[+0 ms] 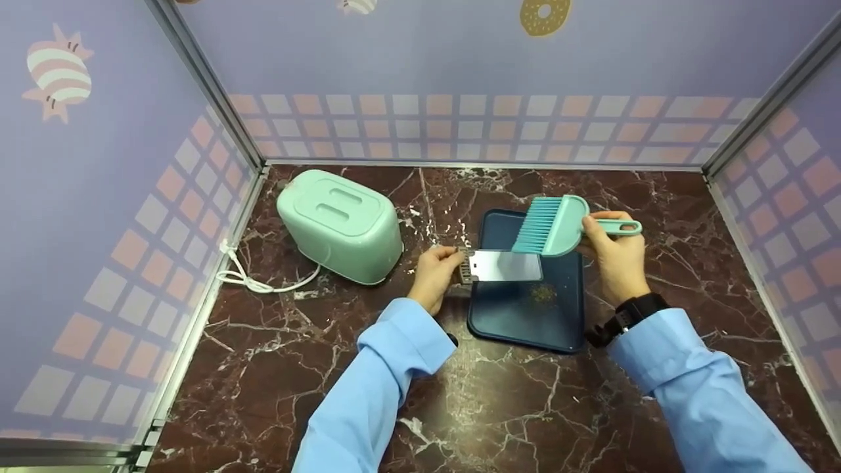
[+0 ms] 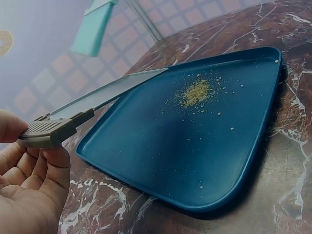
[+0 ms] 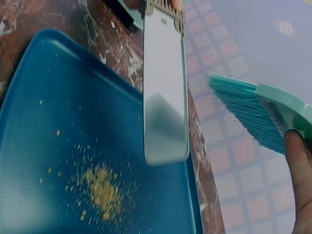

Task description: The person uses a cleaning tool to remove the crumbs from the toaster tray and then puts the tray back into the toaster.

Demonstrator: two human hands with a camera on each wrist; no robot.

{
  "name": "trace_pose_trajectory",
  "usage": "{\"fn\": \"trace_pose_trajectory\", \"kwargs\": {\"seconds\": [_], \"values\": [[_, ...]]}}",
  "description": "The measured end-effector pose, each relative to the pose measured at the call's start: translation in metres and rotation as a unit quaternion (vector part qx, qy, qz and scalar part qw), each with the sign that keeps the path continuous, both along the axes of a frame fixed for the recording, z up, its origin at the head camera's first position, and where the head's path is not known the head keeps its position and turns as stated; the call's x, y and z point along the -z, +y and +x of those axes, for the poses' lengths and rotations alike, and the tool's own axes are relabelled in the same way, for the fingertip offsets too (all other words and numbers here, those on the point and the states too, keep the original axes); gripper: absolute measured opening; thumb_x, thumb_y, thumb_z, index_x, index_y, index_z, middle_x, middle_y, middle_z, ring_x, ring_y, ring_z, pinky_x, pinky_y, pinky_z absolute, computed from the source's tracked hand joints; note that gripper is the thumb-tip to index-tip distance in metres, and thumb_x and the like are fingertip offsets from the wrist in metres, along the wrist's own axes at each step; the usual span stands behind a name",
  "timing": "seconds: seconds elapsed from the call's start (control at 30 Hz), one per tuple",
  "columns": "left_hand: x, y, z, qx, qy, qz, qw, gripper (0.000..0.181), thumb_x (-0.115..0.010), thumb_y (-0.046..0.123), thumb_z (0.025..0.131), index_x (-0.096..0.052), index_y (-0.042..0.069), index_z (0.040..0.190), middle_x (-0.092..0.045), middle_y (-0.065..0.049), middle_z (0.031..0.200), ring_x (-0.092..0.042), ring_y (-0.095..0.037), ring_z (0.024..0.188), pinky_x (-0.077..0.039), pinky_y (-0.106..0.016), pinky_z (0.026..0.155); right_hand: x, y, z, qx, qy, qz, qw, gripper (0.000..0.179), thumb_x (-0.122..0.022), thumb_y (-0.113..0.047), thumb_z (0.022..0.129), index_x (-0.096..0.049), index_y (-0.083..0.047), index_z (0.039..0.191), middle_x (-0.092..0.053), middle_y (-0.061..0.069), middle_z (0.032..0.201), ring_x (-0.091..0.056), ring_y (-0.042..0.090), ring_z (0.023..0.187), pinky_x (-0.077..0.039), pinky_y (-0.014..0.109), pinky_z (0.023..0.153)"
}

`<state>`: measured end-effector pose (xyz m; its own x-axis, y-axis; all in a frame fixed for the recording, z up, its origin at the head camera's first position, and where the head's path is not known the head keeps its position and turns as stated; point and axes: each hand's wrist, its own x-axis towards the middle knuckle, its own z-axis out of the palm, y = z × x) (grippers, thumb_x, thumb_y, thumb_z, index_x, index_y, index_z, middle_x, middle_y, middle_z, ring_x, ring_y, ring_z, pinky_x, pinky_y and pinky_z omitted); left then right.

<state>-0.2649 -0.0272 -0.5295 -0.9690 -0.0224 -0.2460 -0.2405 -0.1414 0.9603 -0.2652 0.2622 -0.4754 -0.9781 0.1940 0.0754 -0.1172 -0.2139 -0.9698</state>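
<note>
My left hand (image 1: 433,274) pinches the brown ridged handle (image 2: 46,130) of a flat metal crumb tray (image 1: 507,266) between thumb and fingers. The crumb tray is held above a dark blue tray (image 1: 509,322), its shiny plate pointing right. In my right hand (image 1: 621,259) is a mint-green brush (image 1: 568,226), gripped where the handle meets the head. Its blue-green bristles (image 3: 241,105) point left, near the far edge of the crumb tray in the head view; the right wrist view shows them apart. A pile of yellowish crumbs (image 2: 197,92) lies on the blue tray, with specks scattered around.
A mint-green toaster (image 1: 341,226) stands left of my left hand, its slotted face up. Its white cord (image 1: 253,282) loops toward the left wall. Patterned panels (image 1: 460,125) enclose the brown marbled surface (image 1: 276,387) at the back and both sides. White flecks lie beside the toaster.
</note>
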Motion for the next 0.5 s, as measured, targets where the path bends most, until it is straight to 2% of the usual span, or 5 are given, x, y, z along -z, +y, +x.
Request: {"fn": "trace_pose_trajectory", "kwargs": {"seconds": [0.27,0.5], "values": [[0.001,0.002,-0.002,0.004,0.002,0.007,1.0000,0.029,-0.064,0.010,0.099,-0.066,-0.011,0.120,-0.061,-0.012,0.111,-0.063,-0.016,0.087,-0.056,-0.026,0.071,-0.008,-0.028,-0.003,-0.047,0.021,0.030,0.9982,0.038,-0.072,-0.021,0.097,-0.053,0.003,0.120,-0.066,0.019,0.105,-0.075,0.023,0.088,-0.062,0.036,0.078],[-0.001,0.002,-0.001,0.014,0.005,-0.025,0.9996,0.031,-0.065,0.013,0.099,-0.068,-0.008,0.122,-0.064,-0.012,0.114,-0.061,-0.019,0.097,-0.053,-0.029,0.080,-0.010,-0.048,-0.007,-0.075,0.018,0.049,0.9958,0.039,-0.072,-0.025,0.097,-0.053,0.001,0.119,-0.064,0.019,0.107,-0.073,0.024,0.093,-0.062,0.036,0.081]]}}
